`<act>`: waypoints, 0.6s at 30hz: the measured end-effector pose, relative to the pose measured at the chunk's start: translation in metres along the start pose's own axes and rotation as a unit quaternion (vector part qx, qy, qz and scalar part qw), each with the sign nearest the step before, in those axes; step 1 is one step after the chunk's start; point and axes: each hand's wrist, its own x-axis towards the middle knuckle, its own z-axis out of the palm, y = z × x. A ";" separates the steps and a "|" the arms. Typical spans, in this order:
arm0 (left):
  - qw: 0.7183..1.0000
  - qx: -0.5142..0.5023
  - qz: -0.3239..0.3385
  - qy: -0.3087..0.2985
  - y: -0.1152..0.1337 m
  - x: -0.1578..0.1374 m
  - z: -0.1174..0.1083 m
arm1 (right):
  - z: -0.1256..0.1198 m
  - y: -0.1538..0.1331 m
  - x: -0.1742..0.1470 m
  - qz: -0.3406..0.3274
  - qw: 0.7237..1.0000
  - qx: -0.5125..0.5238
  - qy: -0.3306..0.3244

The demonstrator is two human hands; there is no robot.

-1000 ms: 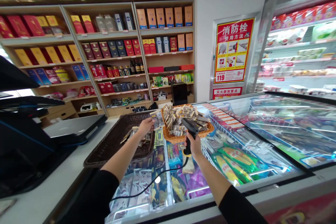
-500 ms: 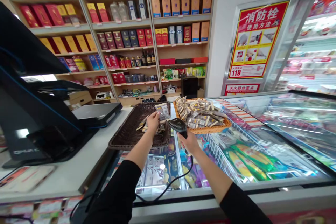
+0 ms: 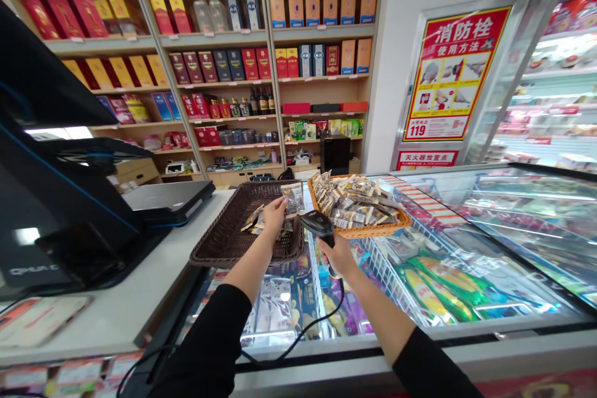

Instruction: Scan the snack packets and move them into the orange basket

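Pinched in my left hand [image 3: 274,216] is a small clear snack packet [image 3: 293,198], held above the right side of a dark brown wicker basket [image 3: 219,233]. A few more packets [image 3: 254,219] lie in that basket, partly covered by my hand. My right hand [image 3: 338,254] is wrapped round the handle of a black barcode scanner [image 3: 317,222], its head pointing left towards the packet. Right behind the scanner, an orange-tan wicker basket [image 3: 396,227] is heaped with similar packets [image 3: 357,199].
Both baskets rest on the glass top of a chest freezer [image 3: 345,348] holding frozen goods. The scanner's cable [image 3: 298,339] loops across the freezer front. A counter [image 3: 153,286] with a scale [image 3: 170,199] and a dark checkout terminal [image 3: 56,211] stands left. Stocked shelves [image 3: 209,87] line the back.
The packet in my left hand has shifted slightly right, nearer the scanner's head. My right hand and the scanner have hardly moved. The view has turned slightly.
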 end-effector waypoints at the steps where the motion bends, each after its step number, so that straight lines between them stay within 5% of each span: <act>1: 1.000 0.018 0.008 0.009 0.002 0.000 0.000 | 0.000 0.000 0.000 0.002 1.000 0.009 -0.002; 4: 0.988 0.120 0.074 0.067 0.010 -0.001 -0.005 | -0.001 0.001 -0.001 0.014 0.999 0.042 0.008; 8: 0.920 0.344 0.142 0.120 0.024 -0.009 -0.016 | -0.006 0.002 0.000 0.029 0.995 0.087 0.043; 14: 0.866 0.497 -0.048 -0.029 0.026 -0.016 -0.018 | -0.010 0.001 -0.001 0.042 0.986 0.146 0.072; 18: 0.856 0.515 0.035 -0.026 0.020 -0.014 -0.018 | -0.021 0.001 0.006 0.041 0.965 0.238 0.100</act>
